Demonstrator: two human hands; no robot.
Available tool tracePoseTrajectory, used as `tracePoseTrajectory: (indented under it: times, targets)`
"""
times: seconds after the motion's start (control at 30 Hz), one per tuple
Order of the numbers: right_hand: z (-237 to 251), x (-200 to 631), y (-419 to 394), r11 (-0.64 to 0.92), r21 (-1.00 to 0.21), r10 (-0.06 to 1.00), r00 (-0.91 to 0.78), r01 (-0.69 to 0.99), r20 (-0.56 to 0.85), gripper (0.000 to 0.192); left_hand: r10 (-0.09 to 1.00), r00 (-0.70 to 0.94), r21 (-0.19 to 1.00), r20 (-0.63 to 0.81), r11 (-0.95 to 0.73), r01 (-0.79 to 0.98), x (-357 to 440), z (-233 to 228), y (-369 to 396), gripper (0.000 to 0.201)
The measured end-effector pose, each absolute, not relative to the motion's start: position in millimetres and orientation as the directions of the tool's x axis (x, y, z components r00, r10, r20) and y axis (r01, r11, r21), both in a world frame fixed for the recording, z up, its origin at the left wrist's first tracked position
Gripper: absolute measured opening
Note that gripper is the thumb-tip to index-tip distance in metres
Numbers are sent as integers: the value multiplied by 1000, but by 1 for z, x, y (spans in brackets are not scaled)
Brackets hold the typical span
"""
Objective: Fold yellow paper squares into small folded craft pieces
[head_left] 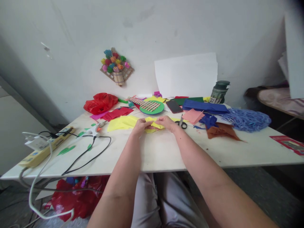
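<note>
Between my two hands, over the middle of the white table, is a piece of yellow crepe paper (151, 121), bent and creased. My left hand (141, 126) pinches its left side. With fingers closed, my right hand (166, 123) grips the paper's right side. A larger yellow crepe sheet (121, 123) lies flat just left of my left hand. Black-handled scissors (181, 124) rest close to the right of my right hand. Behind the hands lies a green round craft piece (152, 108) with a lattice of thin sticks.
A glue gun (92, 131) with a looping black cable and a power strip (47, 147) lie left. A red plastic bag (101, 103), a phone (174, 106), blue folded paper (204, 106), blue yarn (249, 119) and a dark green jar (218, 92) stand or lie around the back.
</note>
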State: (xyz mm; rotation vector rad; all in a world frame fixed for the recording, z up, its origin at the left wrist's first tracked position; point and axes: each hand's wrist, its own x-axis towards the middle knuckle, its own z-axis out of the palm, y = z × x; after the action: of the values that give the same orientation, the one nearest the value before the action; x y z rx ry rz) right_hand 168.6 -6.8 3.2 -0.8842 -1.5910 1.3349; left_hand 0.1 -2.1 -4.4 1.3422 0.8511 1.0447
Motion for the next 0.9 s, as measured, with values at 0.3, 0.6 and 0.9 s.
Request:
tracePoseTrajectory:
  times: [0.3,0.6,0.9]
  targets:
    - [0,169,-5,127,-992,912,-393,3,115,27,958,261,989,123,-94,-118,-1,-7,3,31]
    - [0,170,-4,108,-994,910,-403,-1,99,24,953,242,982,180,-159,-102,-2,-6,1,29]
    - [-1,169,-3,61,-998,903,-425,-11,60,23,958,248,990,142,-134,-49,-2,-8,1,34]
